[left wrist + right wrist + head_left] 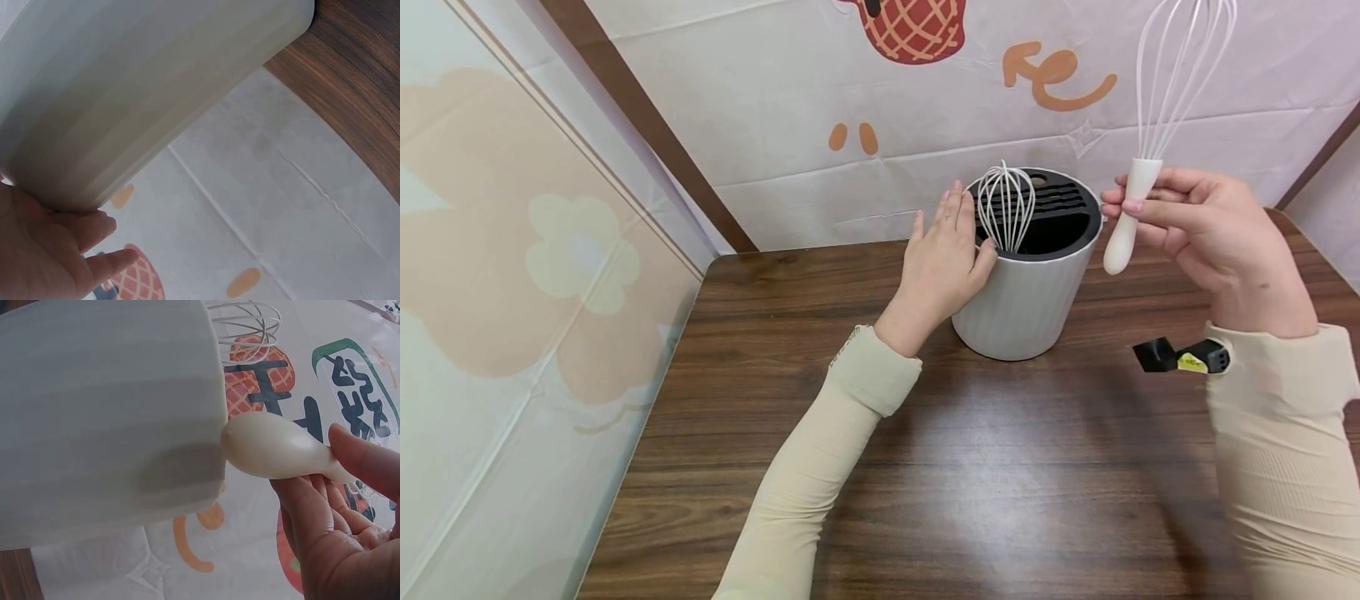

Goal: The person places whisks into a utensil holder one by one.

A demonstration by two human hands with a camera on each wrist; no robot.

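A white utensil holder (1024, 308) with a black slotted insert (1075, 242) stands upright on the table. Inside its open compartment sits a whisk (1006, 204), wire loops up, its handle hidden. My left hand (943, 258) rests against the holder's left side with fingers extended and the thumb at the rim; the left wrist view has its fingers (94, 228) touching the ribbed wall. My right hand (1217, 225) pinches a second white whisk (1133, 208) by the handle, just right of the holder. That whisk's wires point up, and its rounded handle end overlaps the holder in the right wrist view.
The dark wooden table (970, 467) spreads in front of the holder. Behind it hangs a printed white cloth (790, 108), close to the table's back edge. Another pale printed sheet (512, 350) borders the left side.
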